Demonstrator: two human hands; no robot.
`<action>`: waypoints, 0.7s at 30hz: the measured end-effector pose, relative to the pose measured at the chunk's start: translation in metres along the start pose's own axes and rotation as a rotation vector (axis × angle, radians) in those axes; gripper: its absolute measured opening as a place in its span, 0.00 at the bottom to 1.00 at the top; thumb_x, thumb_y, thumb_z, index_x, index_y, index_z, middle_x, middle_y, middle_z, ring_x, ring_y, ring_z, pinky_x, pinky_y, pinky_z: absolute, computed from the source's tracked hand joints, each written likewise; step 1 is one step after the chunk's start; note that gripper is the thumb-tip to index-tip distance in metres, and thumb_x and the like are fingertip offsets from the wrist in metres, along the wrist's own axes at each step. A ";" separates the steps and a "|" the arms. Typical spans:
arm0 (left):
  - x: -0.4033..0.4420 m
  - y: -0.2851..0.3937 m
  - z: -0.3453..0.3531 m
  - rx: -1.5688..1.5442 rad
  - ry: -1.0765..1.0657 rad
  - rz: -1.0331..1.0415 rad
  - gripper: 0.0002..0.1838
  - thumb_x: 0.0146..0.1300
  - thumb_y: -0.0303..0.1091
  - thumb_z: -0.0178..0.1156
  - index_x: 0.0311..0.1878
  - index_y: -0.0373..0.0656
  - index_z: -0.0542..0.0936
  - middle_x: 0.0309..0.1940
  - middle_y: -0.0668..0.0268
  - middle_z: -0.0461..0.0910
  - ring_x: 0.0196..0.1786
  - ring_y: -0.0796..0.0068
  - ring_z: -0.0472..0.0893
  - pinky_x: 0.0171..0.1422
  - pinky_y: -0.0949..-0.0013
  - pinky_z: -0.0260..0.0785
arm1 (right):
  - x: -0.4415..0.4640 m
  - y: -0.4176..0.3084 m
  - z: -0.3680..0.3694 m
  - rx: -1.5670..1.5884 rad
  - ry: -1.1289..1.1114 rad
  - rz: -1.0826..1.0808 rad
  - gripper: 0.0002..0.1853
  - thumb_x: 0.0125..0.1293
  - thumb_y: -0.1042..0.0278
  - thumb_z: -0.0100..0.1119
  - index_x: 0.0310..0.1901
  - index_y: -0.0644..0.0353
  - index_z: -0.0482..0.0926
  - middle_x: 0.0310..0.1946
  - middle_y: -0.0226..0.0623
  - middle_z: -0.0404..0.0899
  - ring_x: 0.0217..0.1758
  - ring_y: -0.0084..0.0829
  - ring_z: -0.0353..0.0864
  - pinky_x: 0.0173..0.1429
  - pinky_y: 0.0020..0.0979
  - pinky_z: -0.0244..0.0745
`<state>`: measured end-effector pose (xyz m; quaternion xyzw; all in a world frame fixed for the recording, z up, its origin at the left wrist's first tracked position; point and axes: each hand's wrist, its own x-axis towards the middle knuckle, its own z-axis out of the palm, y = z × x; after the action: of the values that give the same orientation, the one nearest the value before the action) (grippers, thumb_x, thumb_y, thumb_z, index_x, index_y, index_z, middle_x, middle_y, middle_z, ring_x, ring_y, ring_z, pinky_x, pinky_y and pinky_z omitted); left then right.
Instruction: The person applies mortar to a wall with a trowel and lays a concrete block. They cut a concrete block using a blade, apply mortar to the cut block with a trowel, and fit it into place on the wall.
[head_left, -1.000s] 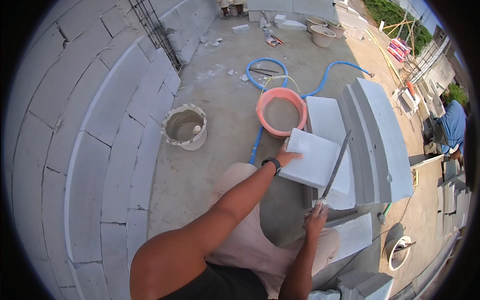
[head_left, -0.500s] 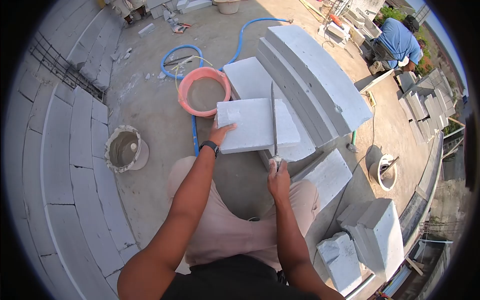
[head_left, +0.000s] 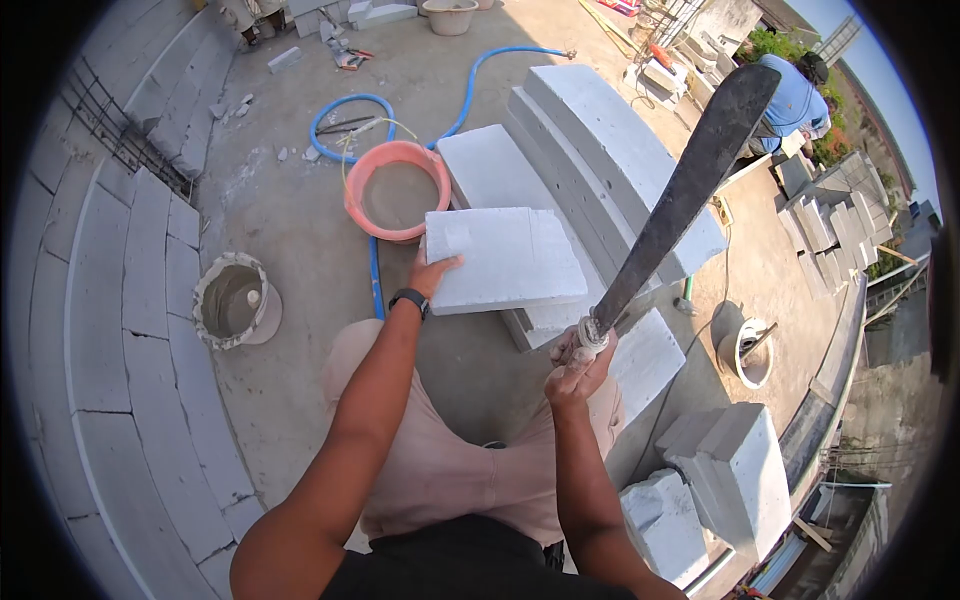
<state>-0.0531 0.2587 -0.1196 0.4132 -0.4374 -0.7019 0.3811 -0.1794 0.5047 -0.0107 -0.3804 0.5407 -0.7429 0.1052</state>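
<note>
My left hand (head_left: 430, 275) is closed on the left edge of a pale grey concrete block (head_left: 500, 265), thumb on top and fingers partly hidden at its side. The block rests across other blocks. A faint line runs over its top near the right end. Wrapped round the pale, rough handle of a machete, my right hand (head_left: 580, 370) is just off the block's lower right corner. The dark, broad machete blade (head_left: 690, 180) points up and to the right, apart from the block.
Behind the block stand large stacked blocks (head_left: 620, 160). A pink bucket (head_left: 350, 195) and a white mortar bucket (head_left: 275, 310) are to the left, near a blue hose (head_left: 376, 275). More blocks (head_left: 745, 470) lie at lower right. A person in blue (head_left: 795, 100) crouches at upper right.
The machete has lifted off the block's top and swung up and right, its blade now turned flat to view. My left hand keeps its hold on the block.
</note>
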 end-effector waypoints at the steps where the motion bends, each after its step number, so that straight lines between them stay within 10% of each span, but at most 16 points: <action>1: 0.000 -0.002 0.001 -0.001 0.011 0.015 0.44 0.47 0.28 0.74 0.69 0.36 0.63 0.55 0.59 0.79 0.56 0.66 0.79 0.60 0.64 0.72 | -0.005 0.010 -0.003 -0.219 -0.026 0.021 0.30 0.75 0.46 0.45 0.61 0.70 0.64 0.29 0.40 0.77 0.25 0.28 0.75 0.29 0.32 0.71; 3: 0.004 -0.004 0.002 -0.012 -0.009 -0.001 0.45 0.47 0.28 0.74 0.69 0.36 0.63 0.55 0.59 0.79 0.55 0.66 0.80 0.60 0.64 0.72 | -0.015 0.041 -0.007 -0.684 -0.129 0.098 0.26 0.76 0.49 0.44 0.61 0.67 0.66 0.32 0.54 0.80 0.30 0.53 0.80 0.35 0.45 0.73; 6: 0.008 -0.016 0.004 -0.038 -0.024 0.037 0.45 0.46 0.27 0.74 0.69 0.37 0.63 0.54 0.60 0.79 0.54 0.67 0.80 0.59 0.64 0.73 | -0.008 0.049 -0.006 -1.022 -0.338 0.494 0.20 0.76 0.56 0.45 0.59 0.64 0.68 0.34 0.58 0.80 0.37 0.62 0.79 0.39 0.51 0.72; 10: 0.008 -0.011 0.005 -0.029 -0.005 0.006 0.44 0.46 0.27 0.74 0.68 0.36 0.64 0.54 0.60 0.80 0.53 0.66 0.81 0.59 0.64 0.73 | -0.001 0.019 -0.006 -0.855 -0.264 0.309 0.20 0.76 0.57 0.45 0.58 0.64 0.70 0.30 0.55 0.80 0.34 0.57 0.80 0.39 0.47 0.73; 16: 0.003 -0.006 0.007 -0.024 -0.001 0.044 0.42 0.47 0.27 0.73 0.67 0.38 0.65 0.54 0.59 0.80 0.53 0.66 0.81 0.59 0.65 0.73 | 0.015 -0.022 0.003 -0.310 -0.029 -0.100 0.25 0.78 0.51 0.39 0.63 0.63 0.66 0.28 0.34 0.74 0.24 0.23 0.73 0.28 0.30 0.69; 21: -0.007 0.000 0.011 -0.035 -0.017 -0.004 0.42 0.48 0.27 0.73 0.68 0.39 0.65 0.54 0.59 0.80 0.53 0.66 0.81 0.58 0.64 0.73 | -0.009 0.060 -0.017 -1.002 -0.308 0.314 0.23 0.77 0.51 0.41 0.57 0.65 0.68 0.30 0.57 0.79 0.29 0.56 0.80 0.33 0.49 0.72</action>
<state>-0.0609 0.2682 -0.1144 0.4015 -0.4272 -0.7138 0.3831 -0.1999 0.4992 -0.0699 -0.4030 0.8571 -0.3054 0.0990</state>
